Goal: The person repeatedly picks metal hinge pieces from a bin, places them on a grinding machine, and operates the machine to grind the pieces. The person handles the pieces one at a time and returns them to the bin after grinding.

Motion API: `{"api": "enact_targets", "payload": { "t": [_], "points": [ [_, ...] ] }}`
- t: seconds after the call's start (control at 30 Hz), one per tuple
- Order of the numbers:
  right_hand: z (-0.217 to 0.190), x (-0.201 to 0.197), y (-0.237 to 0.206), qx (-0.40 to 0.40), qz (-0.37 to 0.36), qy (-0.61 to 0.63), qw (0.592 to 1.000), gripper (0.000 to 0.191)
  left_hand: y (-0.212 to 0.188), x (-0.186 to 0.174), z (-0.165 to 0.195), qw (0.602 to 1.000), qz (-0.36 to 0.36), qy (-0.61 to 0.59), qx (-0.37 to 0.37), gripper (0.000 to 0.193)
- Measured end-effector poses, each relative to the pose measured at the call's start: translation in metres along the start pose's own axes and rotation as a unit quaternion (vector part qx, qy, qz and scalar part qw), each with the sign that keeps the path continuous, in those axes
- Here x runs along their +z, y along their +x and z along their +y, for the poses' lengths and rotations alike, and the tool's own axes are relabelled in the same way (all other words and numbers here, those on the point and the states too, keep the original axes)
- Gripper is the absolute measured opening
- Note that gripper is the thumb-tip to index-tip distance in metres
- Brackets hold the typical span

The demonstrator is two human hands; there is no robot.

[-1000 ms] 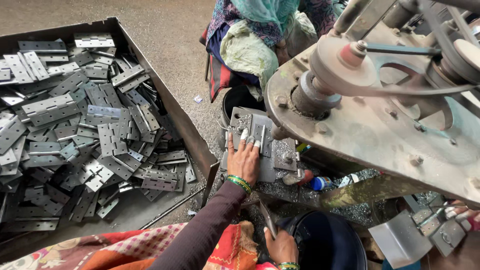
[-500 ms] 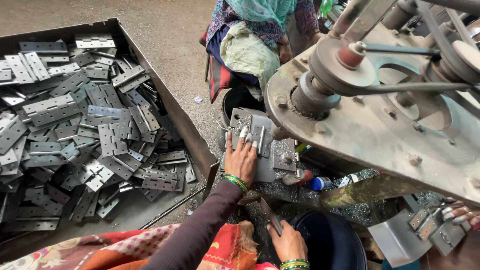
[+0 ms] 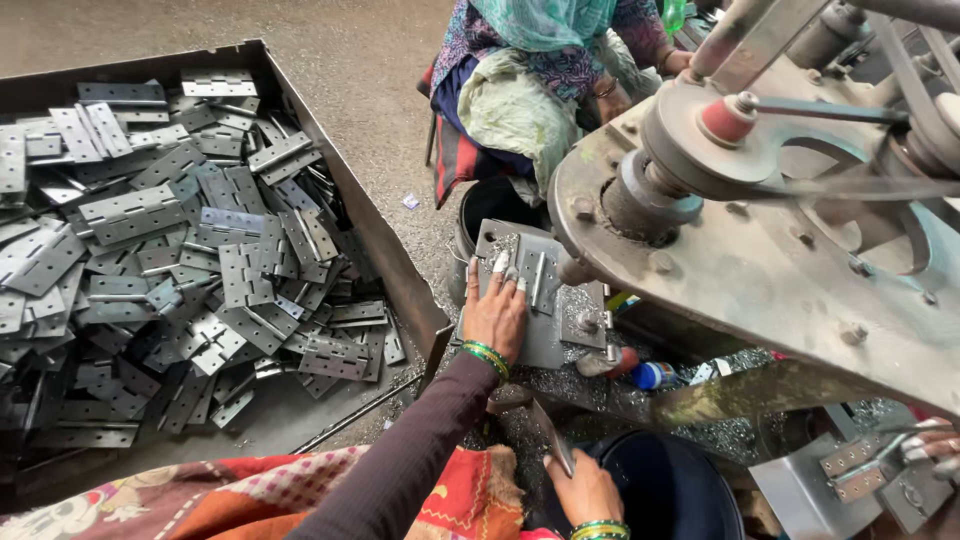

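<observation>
While the left hand [image 3: 492, 312] lies flat, fingers spread, on a steel hinge [image 3: 538, 280] on the press's grey bed plate [image 3: 540, 345], the right hand [image 3: 585, 490] below is clamped on another hinge leaf [image 3: 553, 438] over a dark bucket [image 3: 665, 490]. The hinges look stiff, thin, fairly light and sharp-edged; best pinched at a long edge. Too many to count fill the metal tray [image 3: 395, 270]. Another person [image 3: 540, 70] sits beyond.

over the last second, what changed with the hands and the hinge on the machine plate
The left hand slid slightly lower on the hinge lying on the plate, still pressing it flat. The right hand shifted a little to the right, keeping its grip on a dark metal piece above the bucket. The tray of hinges and the seated person stayed as they were.
</observation>
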State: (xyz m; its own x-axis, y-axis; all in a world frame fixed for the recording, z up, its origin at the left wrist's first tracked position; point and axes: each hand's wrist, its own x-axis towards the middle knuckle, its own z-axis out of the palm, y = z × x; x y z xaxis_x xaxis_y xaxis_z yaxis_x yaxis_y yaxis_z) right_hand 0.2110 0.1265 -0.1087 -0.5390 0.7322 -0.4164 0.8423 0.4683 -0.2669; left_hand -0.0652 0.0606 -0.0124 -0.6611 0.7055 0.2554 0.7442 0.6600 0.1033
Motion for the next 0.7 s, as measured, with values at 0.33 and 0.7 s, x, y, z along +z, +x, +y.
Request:
{"api": "enact_targets", "payload": {
  "t": [0.33,0.7],
  "points": [
    [-0.007,-0.023,-0.005,0.052,0.017,-0.025,0.998,0.050,0.002,0.011,0.001,0.993,0.048,-0.108,-0.021,0.033],
    [-0.012,-0.029,-0.008,0.029,-0.034,-0.023,0.999,0.043,0.012,0.004,0.004,0.998,-0.046,-0.047,0.001,0.033]
  ]
}}
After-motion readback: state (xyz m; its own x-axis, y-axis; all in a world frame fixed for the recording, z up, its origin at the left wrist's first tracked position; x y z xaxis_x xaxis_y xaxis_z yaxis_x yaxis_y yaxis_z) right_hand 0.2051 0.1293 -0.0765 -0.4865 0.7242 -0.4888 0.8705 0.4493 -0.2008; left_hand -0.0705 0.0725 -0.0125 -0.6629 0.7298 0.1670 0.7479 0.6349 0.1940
